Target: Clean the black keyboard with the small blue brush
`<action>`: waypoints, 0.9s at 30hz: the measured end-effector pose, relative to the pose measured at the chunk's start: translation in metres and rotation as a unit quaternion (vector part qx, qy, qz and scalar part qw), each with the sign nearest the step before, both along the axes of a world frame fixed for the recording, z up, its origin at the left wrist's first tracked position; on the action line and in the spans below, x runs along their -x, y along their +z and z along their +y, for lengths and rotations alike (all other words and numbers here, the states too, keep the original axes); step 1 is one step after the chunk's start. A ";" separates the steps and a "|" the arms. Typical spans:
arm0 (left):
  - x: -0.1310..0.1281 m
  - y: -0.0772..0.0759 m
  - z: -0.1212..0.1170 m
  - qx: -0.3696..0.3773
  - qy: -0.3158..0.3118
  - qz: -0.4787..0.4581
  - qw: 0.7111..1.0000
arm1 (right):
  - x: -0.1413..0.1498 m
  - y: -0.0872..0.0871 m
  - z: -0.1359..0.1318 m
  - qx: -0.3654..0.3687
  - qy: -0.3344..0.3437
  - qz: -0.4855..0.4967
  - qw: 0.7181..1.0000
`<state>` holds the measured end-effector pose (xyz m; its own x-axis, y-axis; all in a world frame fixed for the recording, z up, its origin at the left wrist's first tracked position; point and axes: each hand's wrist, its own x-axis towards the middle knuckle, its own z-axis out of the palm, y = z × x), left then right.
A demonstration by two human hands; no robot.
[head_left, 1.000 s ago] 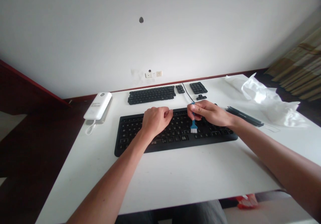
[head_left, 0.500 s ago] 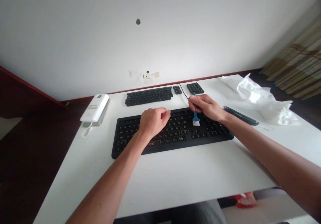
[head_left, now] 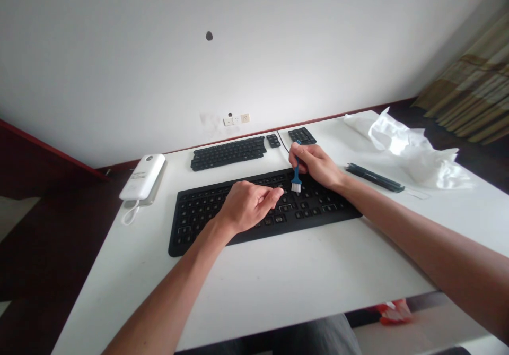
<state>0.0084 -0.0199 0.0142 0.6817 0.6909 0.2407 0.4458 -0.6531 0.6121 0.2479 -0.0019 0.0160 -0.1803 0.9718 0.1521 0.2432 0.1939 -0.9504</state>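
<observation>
A black keyboard (head_left: 199,217) lies across the middle of the white table (head_left: 278,286). My right hand (head_left: 314,164) is closed on a small blue brush (head_left: 296,180) with white bristles, which point down onto the upper rows of keys. Over the middle of the keyboard rests my left hand (head_left: 246,206), its fingers loosely curled and its fingertips on the keys, holding nothing that I can see.
Behind the keyboard lie sets of loose black keycaps (head_left: 228,152) and a smaller keypad set (head_left: 302,135), with a thin black cable between. A white power bank (head_left: 143,177) sits at the left, a dark strip (head_left: 374,178) and crumpled white plastic (head_left: 409,150) at the right.
My right hand has carried the brush leftward along the upper key rows. My left hand has slid a little nearer and its fingers have loosened.
</observation>
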 end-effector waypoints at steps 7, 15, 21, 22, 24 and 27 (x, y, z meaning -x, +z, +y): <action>-0.002 0.001 -0.005 0.014 -0.037 -0.006 0.999 | 0.000 -0.003 0.001 0.000 -0.002 0.027 1.000; -0.005 0.001 -0.007 -0.012 -0.054 0.019 0.998 | 0.000 -0.004 0.002 -0.004 0.011 0.052 0.999; -0.005 0.001 -0.007 -0.020 -0.062 0.058 0.996 | -0.001 -0.006 0.002 -0.006 0.013 0.060 0.998; -0.005 0.001 -0.007 -0.023 -0.066 0.073 0.995 | -0.001 -0.006 0.002 -0.006 0.014 0.062 0.998; -0.005 0.001 -0.007 -0.028 -0.073 0.099 0.992 | -0.001 -0.007 0.003 -0.007 0.018 0.064 0.998; -0.006 0.002 -0.009 -0.029 -0.072 0.116 0.990 | -0.001 -0.007 0.002 -0.021 0.020 0.049 0.998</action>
